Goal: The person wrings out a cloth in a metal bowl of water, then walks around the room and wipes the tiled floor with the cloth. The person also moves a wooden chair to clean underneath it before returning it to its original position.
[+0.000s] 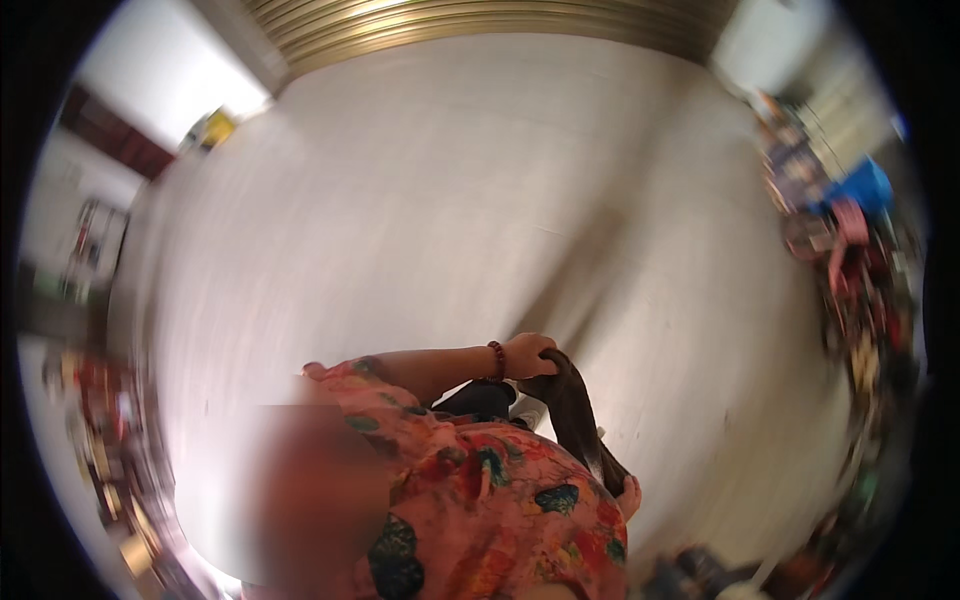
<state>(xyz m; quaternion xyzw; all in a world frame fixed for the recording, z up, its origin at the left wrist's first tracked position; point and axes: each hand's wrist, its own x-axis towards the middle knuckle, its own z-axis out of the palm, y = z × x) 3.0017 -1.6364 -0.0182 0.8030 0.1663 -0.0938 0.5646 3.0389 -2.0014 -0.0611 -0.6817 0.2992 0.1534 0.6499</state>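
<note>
A dark brown length of cloth point(578, 418) hangs slack between my two hands, in front of my patterned shirt. My left hand point(528, 356), with a beaded bracelet at the wrist, is closed round its upper end. At the lower end, my right hand point(629, 497) grips the cloth; only part of that hand shows past the shirt, and the forearm is hidden. A small pale patch shows along the cloth's right edge, too small to make out.
Pale floor point(400, 200) spreads ahead to a ribbed metal shutter point(490, 20). Blurred piles of goods line the right side, with a blue item point(862, 188) and a pink one point(850, 232). More clutter point(110, 410) runs along the left. A yellow object point(217, 127) stands far left.
</note>
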